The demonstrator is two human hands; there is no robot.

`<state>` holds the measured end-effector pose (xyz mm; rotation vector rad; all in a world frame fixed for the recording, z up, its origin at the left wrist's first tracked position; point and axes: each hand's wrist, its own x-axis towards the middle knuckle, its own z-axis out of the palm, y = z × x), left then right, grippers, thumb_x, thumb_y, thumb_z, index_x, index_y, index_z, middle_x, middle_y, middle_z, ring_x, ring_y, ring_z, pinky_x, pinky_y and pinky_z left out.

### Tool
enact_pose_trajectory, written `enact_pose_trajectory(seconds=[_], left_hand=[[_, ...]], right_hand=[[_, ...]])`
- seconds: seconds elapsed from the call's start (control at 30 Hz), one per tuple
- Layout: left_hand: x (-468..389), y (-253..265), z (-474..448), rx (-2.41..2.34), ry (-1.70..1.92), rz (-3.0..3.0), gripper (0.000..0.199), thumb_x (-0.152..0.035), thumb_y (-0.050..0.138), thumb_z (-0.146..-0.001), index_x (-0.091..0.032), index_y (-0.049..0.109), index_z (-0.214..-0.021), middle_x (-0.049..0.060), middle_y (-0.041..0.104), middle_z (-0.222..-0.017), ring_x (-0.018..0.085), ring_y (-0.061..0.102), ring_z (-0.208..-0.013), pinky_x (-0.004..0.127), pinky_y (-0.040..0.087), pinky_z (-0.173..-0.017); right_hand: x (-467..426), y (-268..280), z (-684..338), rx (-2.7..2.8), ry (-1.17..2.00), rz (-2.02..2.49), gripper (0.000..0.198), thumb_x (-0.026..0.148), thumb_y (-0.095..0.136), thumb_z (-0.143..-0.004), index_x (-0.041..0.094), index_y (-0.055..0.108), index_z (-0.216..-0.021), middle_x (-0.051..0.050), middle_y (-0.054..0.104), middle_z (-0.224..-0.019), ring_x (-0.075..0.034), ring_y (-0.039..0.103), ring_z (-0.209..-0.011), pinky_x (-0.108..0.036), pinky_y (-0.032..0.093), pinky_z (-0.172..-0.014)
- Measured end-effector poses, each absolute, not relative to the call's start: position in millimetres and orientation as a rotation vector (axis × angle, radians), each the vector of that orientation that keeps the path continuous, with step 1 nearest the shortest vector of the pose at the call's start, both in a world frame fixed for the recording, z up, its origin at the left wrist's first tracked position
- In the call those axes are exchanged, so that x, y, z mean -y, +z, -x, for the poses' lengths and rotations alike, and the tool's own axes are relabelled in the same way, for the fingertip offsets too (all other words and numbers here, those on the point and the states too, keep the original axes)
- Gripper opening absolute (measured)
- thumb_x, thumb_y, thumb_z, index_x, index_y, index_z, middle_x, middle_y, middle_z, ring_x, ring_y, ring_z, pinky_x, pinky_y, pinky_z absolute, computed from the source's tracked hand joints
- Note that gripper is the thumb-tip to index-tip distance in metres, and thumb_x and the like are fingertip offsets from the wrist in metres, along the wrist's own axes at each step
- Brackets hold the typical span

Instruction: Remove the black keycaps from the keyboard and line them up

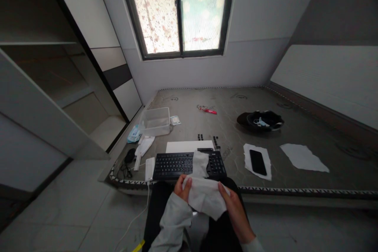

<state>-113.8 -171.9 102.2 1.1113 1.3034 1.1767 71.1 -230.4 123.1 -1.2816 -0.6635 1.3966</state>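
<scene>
A white wipe (pixel 206 197) is stretched between my two hands, above my lap. My left hand (pixel 183 189) pinches its left edge between thumb and fingers. At its right edge, my right hand (pixel 232 201) grips it the same way. Just beyond, a black keyboard (pixel 173 165) lies along the mattress edge, with several keycaps (pixel 215 141) off it behind its right part. A second white wipe (pixel 201 163) lies across the keyboard right of its middle, covering some keys. Behind the keyboard is a white sheet (pixel 183 147).
A clear plastic bin (pixel 155 122), a blue wipes pack (pixel 134 134), a white power strip (pixel 150 169) and black cable (pixel 126 167) are at left. Rightward lie a phone (pixel 258 162) on white paper, another paper piece (pixel 304 157) and a black cap (pixel 260 121). A red item (pixel 209 110) lies farther back.
</scene>
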Motion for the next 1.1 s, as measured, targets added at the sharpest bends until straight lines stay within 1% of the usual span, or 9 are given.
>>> enact_pose_trajectory(seconds=[0.1, 0.27, 0.47, 0.57, 0.63, 0.73, 0.83, 0.97, 1.1], left_hand=[[187.0, 116.1, 107.5, -1.25, 1.073, -1.412, 0.031, -0.051, 0.064, -0.084, -0.021, 0.063, -0.083, 0.0, 0.065, -0.074, 0.018, 0.059, -0.069, 0.03, 0.047, -0.067], [204.5, 121.5, 86.6, -1.078, 0.859, -1.899, 0.006, -0.024, 0.064, -0.077, -0.018, 0.065, -0.078, 0.004, 0.066, -0.078, 0.021, 0.061, -0.075, 0.032, 0.045, -0.07], [207.6, 110.9, 80.2, -1.185, 0.784, -1.912, 0.016, -0.011, 0.057, -0.067, -0.019, 0.063, -0.079, 0.005, 0.068, -0.078, 0.024, 0.064, -0.079, 0.034, 0.047, -0.074], [208.2, 112.0, 83.4, -1.232, 0.795, -1.829, 0.019, -0.014, 0.054, -0.074, -0.02, 0.063, -0.089, 0.003, 0.07, -0.081, 0.023, 0.067, -0.077, 0.034, 0.049, -0.073], [207.0, 113.7, 85.0, -1.22, 0.86, -1.77, 0.017, -0.024, 0.057, -0.08, -0.02, 0.064, -0.095, 0.004, 0.071, -0.082, 0.024, 0.068, -0.076, 0.035, 0.051, -0.071], [204.1, 115.7, 86.8, -1.175, 0.968, -1.649, 0.038, -0.044, 0.064, -0.083, -0.018, 0.065, -0.11, 0.009, 0.076, -0.095, 0.029, 0.071, -0.087, 0.038, 0.055, -0.08], [202.9, 117.9, 89.0, -1.194, 0.932, -1.545, 0.053, -0.049, 0.07, -0.08, -0.019, 0.065, -0.123, 0.011, 0.079, -0.105, 0.032, 0.072, -0.094, 0.04, 0.056, -0.086], [202.0, 119.7, 91.6, -1.175, 0.8, -1.552, 0.038, -0.05, 0.064, -0.087, -0.018, 0.076, -0.104, 0.013, 0.081, -0.097, 0.031, 0.073, -0.089, 0.039, 0.055, -0.084], [197.3, 105.6, 93.8, -1.275, 0.866, -1.497, 0.044, -0.059, 0.063, -0.084, -0.018, 0.079, -0.093, 0.012, 0.082, -0.086, 0.032, 0.074, -0.082, 0.039, 0.057, -0.076]], right_hand=[[230.3, 112.5, -66.7, 0.735, 1.352, 1.312, 0.066, 0.069, 0.074, -0.071, 0.013, 0.078, -0.107, -0.014, 0.08, -0.102, -0.034, 0.072, -0.1, -0.045, 0.054, -0.094], [229.5, 95.5, -57.6, 0.784, 1.256, 1.377, 0.071, 0.074, 0.076, -0.063, 0.016, 0.08, -0.104, -0.015, 0.078, -0.109, -0.037, 0.068, -0.11, -0.05, 0.047, -0.107], [231.6, 98.8, -63.6, 0.796, 1.345, 1.322, 0.065, 0.073, 0.073, -0.069, 0.019, 0.08, -0.104, -0.013, 0.079, -0.109, -0.035, 0.069, -0.107, -0.049, 0.049, -0.105], [233.3, 99.3, -68.1, 0.811, 1.381, 1.305, 0.063, 0.069, 0.076, -0.068, 0.018, 0.079, -0.105, -0.013, 0.079, -0.106, -0.035, 0.071, -0.102, -0.049, 0.053, -0.099], [234.7, 98.9, -69.2, 0.808, 1.366, 1.318, 0.063, 0.068, 0.078, -0.066, 0.017, 0.08, -0.103, -0.014, 0.079, -0.105, -0.036, 0.071, -0.102, -0.05, 0.053, -0.098], [237.6, 98.0, -69.0, 0.793, 1.345, 1.351, 0.065, 0.068, 0.08, -0.062, 0.016, 0.08, -0.101, -0.014, 0.08, -0.104, -0.037, 0.07, -0.104, -0.051, 0.051, -0.1], [240.8, 96.4, -68.2, 0.763, 1.347, 1.409, 0.068, 0.068, 0.083, -0.057, 0.016, 0.079, -0.1, -0.014, 0.079, -0.103, -0.038, 0.07, -0.105, -0.051, 0.051, -0.1], [241.3, 96.4, -67.9, 0.788, 1.342, 1.415, 0.067, 0.069, 0.081, -0.058, 0.017, 0.079, -0.1, -0.013, 0.079, -0.102, -0.037, 0.069, -0.105, -0.048, 0.053, -0.096], [235.8, 96.7, -72.3, 0.88, 1.403, 1.325, 0.059, 0.07, 0.074, -0.067, 0.018, 0.078, -0.096, -0.01, 0.078, -0.097, -0.03, 0.07, -0.094, -0.039, 0.054, -0.086]])
